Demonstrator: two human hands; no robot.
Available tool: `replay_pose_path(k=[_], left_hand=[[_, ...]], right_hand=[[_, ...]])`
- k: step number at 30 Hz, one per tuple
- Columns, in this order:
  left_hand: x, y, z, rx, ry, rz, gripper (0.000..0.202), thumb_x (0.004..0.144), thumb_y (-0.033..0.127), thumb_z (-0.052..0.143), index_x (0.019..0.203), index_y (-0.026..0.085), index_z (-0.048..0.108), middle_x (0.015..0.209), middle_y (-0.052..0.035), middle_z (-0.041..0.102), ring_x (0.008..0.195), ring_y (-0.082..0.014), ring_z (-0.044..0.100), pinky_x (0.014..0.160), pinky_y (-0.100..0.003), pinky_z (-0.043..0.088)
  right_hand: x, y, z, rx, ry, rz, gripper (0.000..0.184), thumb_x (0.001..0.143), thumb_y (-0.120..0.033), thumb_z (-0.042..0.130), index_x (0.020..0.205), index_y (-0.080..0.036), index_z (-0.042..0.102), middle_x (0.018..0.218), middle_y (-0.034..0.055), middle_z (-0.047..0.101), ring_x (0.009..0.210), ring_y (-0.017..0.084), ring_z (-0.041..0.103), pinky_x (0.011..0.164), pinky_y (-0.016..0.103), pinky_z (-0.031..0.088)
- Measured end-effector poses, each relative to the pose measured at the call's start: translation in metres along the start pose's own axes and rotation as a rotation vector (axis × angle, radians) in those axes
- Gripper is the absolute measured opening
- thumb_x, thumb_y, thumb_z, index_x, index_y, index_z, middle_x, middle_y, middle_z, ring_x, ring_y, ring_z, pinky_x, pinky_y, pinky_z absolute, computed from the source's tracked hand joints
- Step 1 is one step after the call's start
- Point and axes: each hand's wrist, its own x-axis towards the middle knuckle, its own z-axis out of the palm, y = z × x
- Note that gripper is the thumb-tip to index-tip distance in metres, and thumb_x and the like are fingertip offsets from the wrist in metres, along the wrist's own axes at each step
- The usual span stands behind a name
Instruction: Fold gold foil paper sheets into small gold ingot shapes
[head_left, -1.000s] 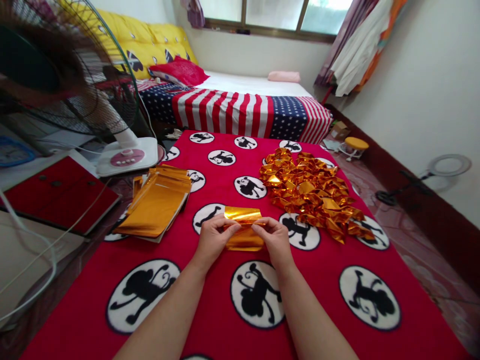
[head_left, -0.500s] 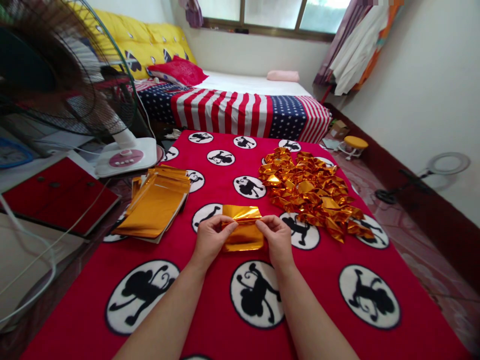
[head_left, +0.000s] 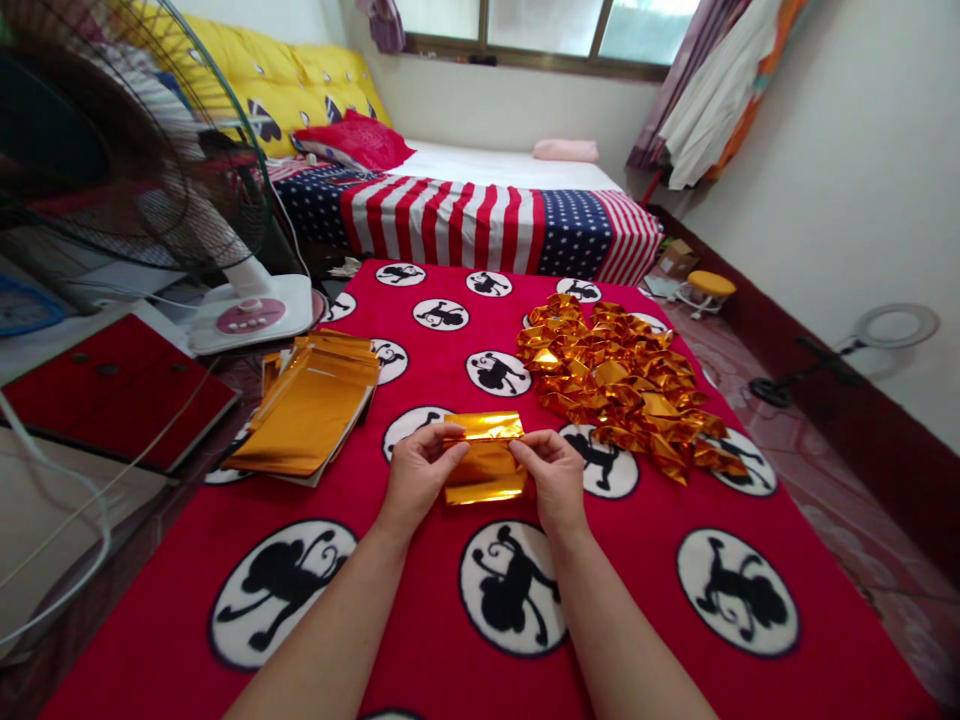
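A sheet of shiny gold foil paper [head_left: 486, 470] lies at the middle of the red cloth, with folded strips along its far and near edges. My left hand [head_left: 421, 472] pinches its left side between thumb and fingers. At the right side, my right hand [head_left: 553, 472] pinches the same fold. To the left rests a stack of flat gold foil sheets [head_left: 304, 410]. Right of my hands spreads a heap of folded gold foil pieces [head_left: 622, 375], some of them close to the right hand.
The red cloth [head_left: 622, 600] with monkey circles covers the table. At the left stand a fan [head_left: 251, 310] and a dark red panel [head_left: 112, 385]. A bed [head_left: 465, 215] is beyond the far edge. On the right floor are a yellow stool [head_left: 711, 285] and a ring-topped stand [head_left: 896, 328].
My left hand has shifted slightly left along the foil paper. The far strip now looks flatter and catches more light. The right hand has barely moved.
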Motion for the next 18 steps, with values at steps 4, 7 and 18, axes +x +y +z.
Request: replay_pose_path(k=[4, 7, 18], left_hand=[[0.0001, -0.0012, -0.0001, -0.004, -0.002, 0.007, 0.026, 0.069, 0.028, 0.077, 0.089, 0.014, 0.069, 0.086, -0.0057, 0.073, 0.08, -0.0177, 0.07, 0.076, -0.028, 0.056], [-0.0005, 0.0003, 0.0003, -0.005, -0.006, 0.005, 0.025, 0.069, 0.027, 0.077, 0.089, 0.015, 0.069, 0.085, -0.0048, 0.073, 0.078, -0.0165, 0.07, 0.074, -0.026, 0.055], [0.0003, -0.0001, 0.0006, -0.026, -0.007, 0.024, 0.026, 0.069, 0.025, 0.078, 0.091, 0.015, 0.068, 0.085, -0.0037, 0.072, 0.077, -0.0151, 0.07, 0.073, -0.024, 0.056]], right_hand=[[-0.0006, -0.0002, 0.0007, -0.006, 0.009, -0.001, 0.023, 0.063, -0.031, 0.083, 0.07, -0.018, 0.065, 0.064, -0.0021, 0.063, 0.057, 0.011, 0.056, 0.056, 0.023, 0.045], [-0.0011, -0.0008, 0.0013, -0.011, 0.019, 0.002, 0.024, 0.062, -0.031, 0.083, 0.07, -0.018, 0.064, 0.063, -0.0027, 0.062, 0.054, 0.01, 0.054, 0.053, 0.023, 0.043], [-0.0012, 0.0016, 0.0015, 0.081, 0.019, -0.015, 0.035, 0.06, -0.026, 0.084, 0.082, -0.02, 0.058, 0.069, -0.0045, 0.063, 0.061, 0.01, 0.059, 0.058, 0.021, 0.047]])
